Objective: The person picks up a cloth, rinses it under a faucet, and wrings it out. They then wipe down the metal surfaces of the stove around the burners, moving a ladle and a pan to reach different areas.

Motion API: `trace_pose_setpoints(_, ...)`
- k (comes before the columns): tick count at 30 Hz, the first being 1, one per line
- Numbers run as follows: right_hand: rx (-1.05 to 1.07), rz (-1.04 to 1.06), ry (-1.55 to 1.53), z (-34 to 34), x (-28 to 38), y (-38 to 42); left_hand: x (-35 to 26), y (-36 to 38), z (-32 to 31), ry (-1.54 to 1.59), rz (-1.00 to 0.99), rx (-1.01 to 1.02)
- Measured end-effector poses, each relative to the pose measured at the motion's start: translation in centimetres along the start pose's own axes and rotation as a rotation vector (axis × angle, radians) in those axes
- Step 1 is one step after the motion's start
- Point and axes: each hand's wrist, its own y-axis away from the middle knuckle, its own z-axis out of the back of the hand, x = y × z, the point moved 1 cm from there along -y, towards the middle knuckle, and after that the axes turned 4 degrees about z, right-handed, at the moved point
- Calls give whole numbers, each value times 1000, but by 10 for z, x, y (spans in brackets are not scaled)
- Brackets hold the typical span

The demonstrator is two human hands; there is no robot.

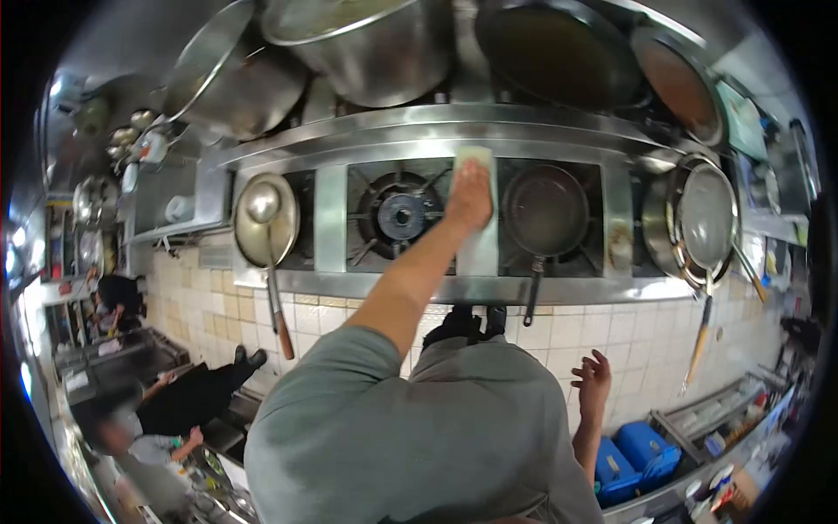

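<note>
1. Cloth (476, 159), pale and oblong, lies centre frame on the stove's steel strip (478, 253); the left hand (470, 196) presses down on it, arm stretched for reach, though I cannot tell whether the fingers curl round it
2. The right hand (594, 381) hangs empty at lower right, fingers spread, probably for balance
3. An open burner (401, 215) and a dark frying pan (546, 210) flank the strip closely, limiting sideways room; large pots (375, 44) crowd the upper frame

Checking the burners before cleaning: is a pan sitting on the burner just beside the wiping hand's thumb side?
No, that burner is bare; the hand presses a cloth beside it.
</note>
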Motion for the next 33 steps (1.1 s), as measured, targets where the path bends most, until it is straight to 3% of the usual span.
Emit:
trace_pose_setpoints(2,-29,-58,43,4,-18,11,26,-34,-17,64,-106,-95)
trace_pose_setpoints(4,-34,-138,39,15,-53,23,38,-48,-2,177,-143,-57)
trace_pose_setpoints(7,-47,-232,69,38,-105,47,54,-68,4,155,-242,56)
trace_pose_setpoints(9,19,-406,181,52,-129,62,45,-72,23,77,-217,192)
trace_pose_setpoints(10,14,-405,176,60,-140,66,42,-79,22,76,-224,191)
trace_pose_setpoints(12,228,-372,563,76,-168,72,31,-97,18,17,-297,249)
trace_pose_setpoints(15,254,-228,613,121,-292,68,-15,-117,37,-29,-300,322)
trace_pose_setpoints(16,260,-224,612,130,-289,59,-31,-123,44,-42,-274,395)
trace_pose_setpoints(21,108,-624,168,159,-216,27,-86,-168,34,-203,-227,593)
trace_pose_setpoints(23,92,-626,45,175,-260,13,-106,-178,26,-280,-194,675)
trace_pose_setpoints(25,74,-639,-88,187,-279,1,-129,-184,30,-94,10,739)
trace_pose_setpoints(28,78,-672,-151,198,-274,-5,-158,-201,2,-168,-151,662)
trace_pose_setpoints(31,92,-642,-127,213,-316,1,-221,-208,-1,-61,-106,666)
trace_pose_setpoints(33,108,-625,-25,221,-277,9,-257,-215,-15,-74,-182,612)
